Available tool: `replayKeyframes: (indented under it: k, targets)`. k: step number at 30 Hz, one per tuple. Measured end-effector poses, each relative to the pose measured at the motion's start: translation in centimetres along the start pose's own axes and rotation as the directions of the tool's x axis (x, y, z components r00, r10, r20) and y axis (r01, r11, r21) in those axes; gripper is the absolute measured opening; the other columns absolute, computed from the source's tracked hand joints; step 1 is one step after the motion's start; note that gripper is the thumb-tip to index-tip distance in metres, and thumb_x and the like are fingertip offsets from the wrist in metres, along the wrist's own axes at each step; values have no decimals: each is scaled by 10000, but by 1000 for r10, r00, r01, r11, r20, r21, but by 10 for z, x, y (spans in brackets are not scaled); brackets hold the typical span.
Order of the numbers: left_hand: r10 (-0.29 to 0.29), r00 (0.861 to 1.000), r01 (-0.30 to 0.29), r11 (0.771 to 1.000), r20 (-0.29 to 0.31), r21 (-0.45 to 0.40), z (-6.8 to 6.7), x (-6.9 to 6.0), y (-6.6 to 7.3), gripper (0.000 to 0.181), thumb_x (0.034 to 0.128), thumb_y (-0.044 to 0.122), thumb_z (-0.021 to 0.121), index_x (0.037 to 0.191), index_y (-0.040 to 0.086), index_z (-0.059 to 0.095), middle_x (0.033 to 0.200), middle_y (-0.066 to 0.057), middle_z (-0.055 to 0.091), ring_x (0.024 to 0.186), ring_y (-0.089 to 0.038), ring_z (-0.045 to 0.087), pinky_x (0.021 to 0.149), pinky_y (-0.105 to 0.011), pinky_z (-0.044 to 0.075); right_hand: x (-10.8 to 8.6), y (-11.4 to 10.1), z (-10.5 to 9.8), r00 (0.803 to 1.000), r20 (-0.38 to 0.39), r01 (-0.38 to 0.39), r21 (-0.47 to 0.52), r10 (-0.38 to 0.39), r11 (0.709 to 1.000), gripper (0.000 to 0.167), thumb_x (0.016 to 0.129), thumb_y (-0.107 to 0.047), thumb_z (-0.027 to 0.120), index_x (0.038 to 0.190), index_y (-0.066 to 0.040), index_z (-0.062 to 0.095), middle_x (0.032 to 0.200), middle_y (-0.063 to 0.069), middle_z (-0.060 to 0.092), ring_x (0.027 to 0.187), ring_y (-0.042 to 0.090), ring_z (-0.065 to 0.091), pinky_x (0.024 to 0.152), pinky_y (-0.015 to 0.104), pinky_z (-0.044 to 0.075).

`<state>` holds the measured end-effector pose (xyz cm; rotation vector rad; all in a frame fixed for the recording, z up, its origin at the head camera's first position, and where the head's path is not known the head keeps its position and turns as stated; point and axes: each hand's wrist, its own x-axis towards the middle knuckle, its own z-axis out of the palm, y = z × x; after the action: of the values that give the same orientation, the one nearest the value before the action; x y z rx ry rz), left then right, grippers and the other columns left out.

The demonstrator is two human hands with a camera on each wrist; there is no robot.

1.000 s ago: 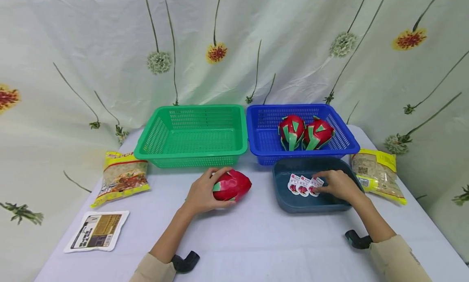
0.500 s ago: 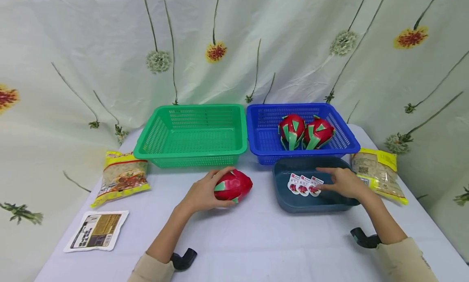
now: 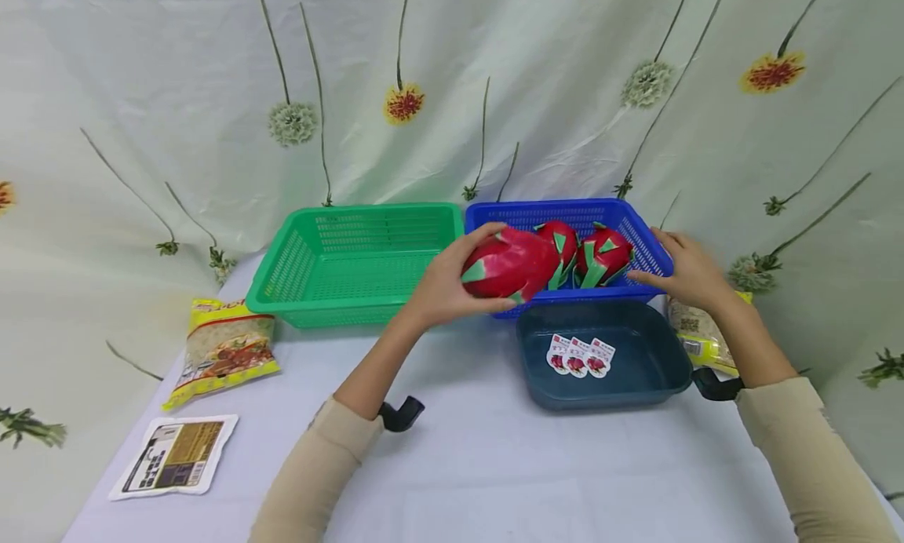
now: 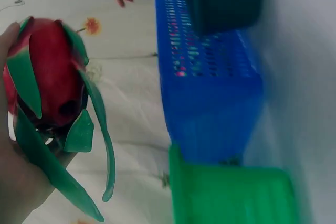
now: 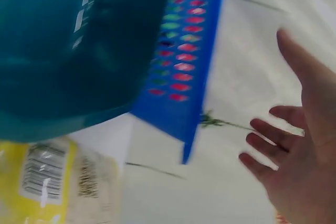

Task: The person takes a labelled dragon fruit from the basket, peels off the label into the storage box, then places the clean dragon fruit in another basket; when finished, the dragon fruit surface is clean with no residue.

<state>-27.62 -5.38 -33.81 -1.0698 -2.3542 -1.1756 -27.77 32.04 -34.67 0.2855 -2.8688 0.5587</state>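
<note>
In the head view my left hand (image 3: 443, 286) grips a red dragon fruit (image 3: 519, 262) with green leaf tips, held up in front of the blue basket (image 3: 494, 213). The left wrist view shows the fruit's leafy end, its green strips (image 4: 97, 124) hanging down. Two more dragon fruits, one partly hidden (image 3: 563, 241) and one at its right (image 3: 603, 256), sit inside the blue basket. At that basket's right rim is my right hand (image 3: 690, 270). Its fingers are spread and hold nothing, as the right wrist view also shows.
A green basket (image 3: 353, 307) stands left of the blue one. In front is a dark teal tray (image 3: 607, 398) with three fruit labels (image 3: 577, 358). Yellow bags lie at left (image 3: 227, 347) and right (image 3: 706, 335). A white packet (image 3: 176, 457) lies front left.
My left hand has lifted the dragon fruit from the table and carried it right and up toward the blue basket. My right hand has left the labels in the tray and moved to the basket's right rim.
</note>
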Motion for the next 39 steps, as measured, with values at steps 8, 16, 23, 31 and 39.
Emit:
replayKeyframes:
  k: [8, 16, 23, 31, 39]
  targets:
    - [-22, 998, 21, 999, 57, 29, 46, 78, -20, 863, 651, 549, 756, 1376, 462, 296, 1289, 34, 476, 1142, -135, 461, 749, -254, 516, 19, 14, 29, 961, 262, -92, 9, 86, 996, 1090, 811, -563, 566, 1416, 100, -53, 1441, 362, 0, 1298, 539, 40, 959, 692, 151]
    - [-92, 969, 88, 996, 228, 25, 94, 98, -47, 874, 664, 497, 775, 1392, 371, 308, 1302, -7, 472, 1130, -195, 477, 779, -276, 514, 22, 11, 40, 944, 318, -116, 79, 86, 990, 1083, 824, -563, 548, 1412, 89, -87, 1456, 333, -62, 1311, 521, -18, 952, 693, 156]
    - [-235, 902, 213, 972, 362, 101, 108, 96, -65, 886, 716, 525, 718, 1428, 384, 209, 1386, -27, 389, 1224, -246, 390, 923, -396, 440, 29, 7, 47, 949, 307, -109, 94, 76, 990, 1084, 825, -563, 549, 1413, 79, -98, 1461, 321, -79, 1320, 508, -11, 965, 673, 169]
    - [-221, 907, 190, 974, 359, 121, 107, 92, -73, 924, 739, 546, 687, 1463, 360, 143, 1412, -19, 369, 1259, -250, 353, 958, -432, 403, 35, 5, 50, 949, 310, -103, 113, 63, 988, 1075, 834, -546, 547, 1408, 81, -110, 1461, 316, -102, 1322, 503, -28, 976, 664, 155]
    - [-271, 897, 186, 948, 350, 256, 97, 85, -70, 929, 756, 628, 609, 1445, 457, 10, 1497, -41, 232, 1354, -296, 225, 1039, -532, 258, 38, 2, 48, 954, 298, -84, 132, 42, 988, 1057, 836, -530, 564, 1423, 68, -81, 1455, 336, -31, 1304, 528, 60, 957, 668, 210]
